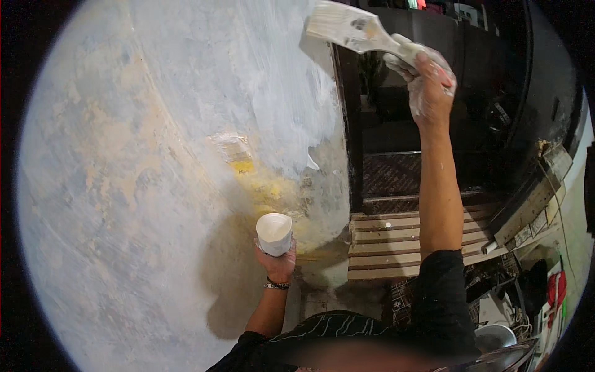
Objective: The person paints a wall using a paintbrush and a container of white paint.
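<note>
My right hand (432,80), smeared with white paint, is raised at the upper right and closed round the handle of a wide paintbrush (353,28). The brush is coated in white, and its bristles point left at the wall's edge. Whether the bristle tips touch the wall I cannot tell. Lower down, my left hand (279,263) holds a white cup (274,230) from below and behind. Pale white paint shows inside the cup. Beside both hands stands a wall (167,186) with uneven white and grey coating, beige patches and a yellow stained area.
A dark doorway (396,118) lies right of the wall's edge. Below it is a slatted wooden bench or step (384,245) with white drips. At the right lean a long board-like piece (533,198) and, lower, a metal bowl or bucket (496,336) near a red item (556,290).
</note>
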`<state>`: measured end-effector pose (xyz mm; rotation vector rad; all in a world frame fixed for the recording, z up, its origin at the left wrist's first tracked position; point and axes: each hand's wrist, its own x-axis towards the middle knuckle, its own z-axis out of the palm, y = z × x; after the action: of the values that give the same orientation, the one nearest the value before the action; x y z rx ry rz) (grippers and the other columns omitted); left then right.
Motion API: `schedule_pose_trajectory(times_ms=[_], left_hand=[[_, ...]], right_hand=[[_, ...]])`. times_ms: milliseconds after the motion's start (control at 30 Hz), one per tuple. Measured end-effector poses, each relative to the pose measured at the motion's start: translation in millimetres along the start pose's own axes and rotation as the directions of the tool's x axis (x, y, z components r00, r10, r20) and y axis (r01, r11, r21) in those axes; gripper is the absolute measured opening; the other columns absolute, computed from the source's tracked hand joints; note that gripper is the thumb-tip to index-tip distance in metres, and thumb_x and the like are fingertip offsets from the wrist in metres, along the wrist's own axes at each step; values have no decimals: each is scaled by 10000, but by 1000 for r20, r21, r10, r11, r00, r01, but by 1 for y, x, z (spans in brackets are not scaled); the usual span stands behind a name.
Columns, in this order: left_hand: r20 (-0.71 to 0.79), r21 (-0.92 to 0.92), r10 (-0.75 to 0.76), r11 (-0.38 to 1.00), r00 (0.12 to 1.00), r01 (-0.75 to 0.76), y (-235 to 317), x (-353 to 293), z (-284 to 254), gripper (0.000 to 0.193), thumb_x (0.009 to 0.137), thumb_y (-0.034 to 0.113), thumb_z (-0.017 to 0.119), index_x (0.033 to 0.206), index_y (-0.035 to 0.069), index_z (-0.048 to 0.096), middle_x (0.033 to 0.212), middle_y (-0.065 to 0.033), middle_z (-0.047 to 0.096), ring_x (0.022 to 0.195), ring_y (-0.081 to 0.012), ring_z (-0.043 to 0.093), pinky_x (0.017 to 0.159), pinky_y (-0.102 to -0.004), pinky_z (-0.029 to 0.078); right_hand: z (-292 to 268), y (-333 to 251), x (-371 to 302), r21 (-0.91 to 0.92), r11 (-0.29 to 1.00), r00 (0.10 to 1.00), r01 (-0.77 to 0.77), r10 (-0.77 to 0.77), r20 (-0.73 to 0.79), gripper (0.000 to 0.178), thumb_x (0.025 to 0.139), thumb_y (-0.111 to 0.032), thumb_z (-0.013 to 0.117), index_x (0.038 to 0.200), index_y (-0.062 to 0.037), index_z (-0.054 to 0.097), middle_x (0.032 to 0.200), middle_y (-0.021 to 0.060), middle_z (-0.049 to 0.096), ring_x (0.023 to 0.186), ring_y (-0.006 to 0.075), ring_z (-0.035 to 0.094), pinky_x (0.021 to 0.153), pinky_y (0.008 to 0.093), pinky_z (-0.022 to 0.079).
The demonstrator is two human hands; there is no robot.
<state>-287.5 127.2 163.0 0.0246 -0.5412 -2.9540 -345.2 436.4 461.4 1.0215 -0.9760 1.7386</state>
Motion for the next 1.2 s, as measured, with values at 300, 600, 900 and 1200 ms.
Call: schedule_pose_trajectory(times_ms=[300,600,900,1200], left_hand=[[38,34,-40,999,998,39,2,2,1,558,838,546,381,1196,125,458,1143,-58,519,997,-246,520,793,-390,445],[79,9,-53,999,995,53,4,9,-7,553,846,547,370,1195,125,454,1136,-68,521,991,-249,521,778,-400,449],[28,-46,-73,996,997,74,6,8,-5,554,846,541,369,1199,123,453,1143,-71,519,992,-253,520,772,-405,448],[87,-83,-93,992,992,100,6,11,-17,547,853,486,399,1224,85,433,1164,-114,517,1018,-278,532,840,-401,469]], right_hand=[[-12,-4,31,-33,999,993,-21,25,118,230,852,-160,562,949,45,599,950,183,631,795,243,648,745,369,540],[-38,5,-4,-141,981,979,-130,149,138,205,838,-134,566,924,51,589,995,220,603,823,264,637,750,374,539],[-46,7,-28,-307,918,949,-252,297,109,215,828,-130,565,928,60,588,970,214,611,855,267,627,749,373,535],[-66,14,-77,-379,881,932,-284,346,105,245,801,-213,635,846,27,621,942,200,620,816,248,629,740,407,536]])
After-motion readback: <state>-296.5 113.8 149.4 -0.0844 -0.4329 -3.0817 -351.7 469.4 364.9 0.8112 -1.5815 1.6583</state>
